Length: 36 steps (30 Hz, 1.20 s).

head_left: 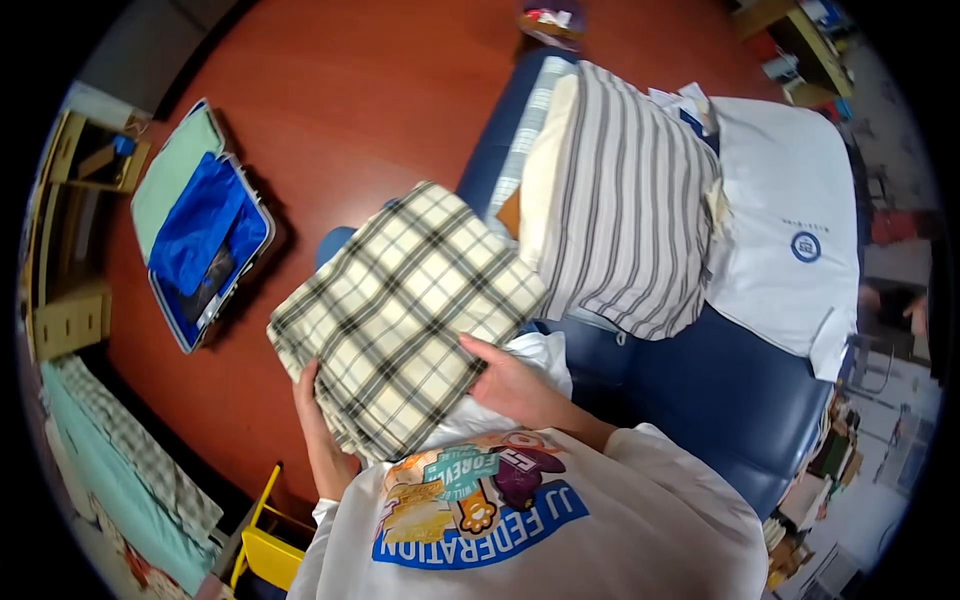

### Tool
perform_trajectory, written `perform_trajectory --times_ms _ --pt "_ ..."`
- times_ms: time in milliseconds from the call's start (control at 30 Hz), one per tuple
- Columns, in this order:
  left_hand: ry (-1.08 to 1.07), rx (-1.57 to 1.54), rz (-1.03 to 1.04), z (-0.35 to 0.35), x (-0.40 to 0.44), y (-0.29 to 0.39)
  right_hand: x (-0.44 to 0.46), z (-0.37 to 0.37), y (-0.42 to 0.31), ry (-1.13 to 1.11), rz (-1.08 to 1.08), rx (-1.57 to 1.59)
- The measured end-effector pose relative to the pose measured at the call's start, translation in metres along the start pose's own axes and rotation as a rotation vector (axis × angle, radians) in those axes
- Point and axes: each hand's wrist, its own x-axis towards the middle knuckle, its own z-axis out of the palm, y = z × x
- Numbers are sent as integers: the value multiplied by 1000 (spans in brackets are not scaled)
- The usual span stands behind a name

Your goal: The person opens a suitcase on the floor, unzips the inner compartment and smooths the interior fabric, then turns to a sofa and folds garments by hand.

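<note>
A folded plaid cloth (410, 310), cream with black and grey lines, is held in front of my body. My left hand (318, 425) grips its near left edge, fingers partly hidden beneath. On the right side my right hand (505, 382) holds the cloth, thumb on top and the other fingers out of sight underneath. White fabric (540, 355) shows below and beside my right hand. Just past the cloth, a stack with a striped grey-and-white cloth (630, 200) on top rests on the blue sofa (680, 390).
An open suitcase (258, 245) with blue lining lies on the red-brown floor (330, 110) at left. A white cloth with a round blue logo (780, 220) covers the sofa back. A yellow chair (265, 560) stands at lower left, near a bed (130, 470). Shelves line the edges.
</note>
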Motion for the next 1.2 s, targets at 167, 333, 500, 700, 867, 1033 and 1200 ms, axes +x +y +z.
perform_trajectory --times_ms 167,333,500,700,867,1033,1200 --pt "51 33 80 10 -13 12 -7 12 3 77 -109 -198" --pt "71 48 255 15 -19 15 -9 19 -9 93 -296 -493" --pt "-93 -18 349 10 -22 6 -9 14 -21 7 -483 -763" --pt "-69 156 78 0 -9 4 0 -9 -16 53 -338 -869" --pt "42 125 -13 -3 2 -10 -6 -28 -17 85 -281 -839" --pt "24 220 78 7 -2 -6 -5 -22 -20 104 -234 -796" --pt "8 -28 32 4 -5 2 -1 -1 -5 -16 -49 -119"
